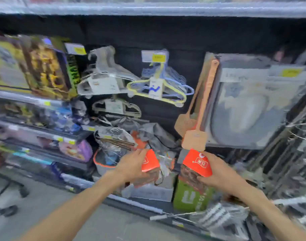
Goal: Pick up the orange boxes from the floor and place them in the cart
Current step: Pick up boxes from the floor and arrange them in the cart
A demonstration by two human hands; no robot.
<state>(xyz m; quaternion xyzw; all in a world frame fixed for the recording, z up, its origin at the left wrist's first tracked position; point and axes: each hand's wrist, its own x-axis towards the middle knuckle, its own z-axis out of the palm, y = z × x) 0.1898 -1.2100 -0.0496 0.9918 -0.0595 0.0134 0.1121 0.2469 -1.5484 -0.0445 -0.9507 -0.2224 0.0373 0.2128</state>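
Store shelving fills the background while the left hand [131,166] and right hand [218,173] each grip one orange box [149,163] (second box [197,164]), raised upright, probably for the wire cart [294,140] on the right.

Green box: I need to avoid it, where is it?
Head view, low right of centre: the green box stands under the right hand.

- A shop aisle: tiered shelves [44,101] stocked with boxed toys [44,70].
- Yellow price tags [158,58] sit above hanging packs of clothes hangers [159,89] and fly swatters [194,136].
- A wire cart [288,153] stands at the right.
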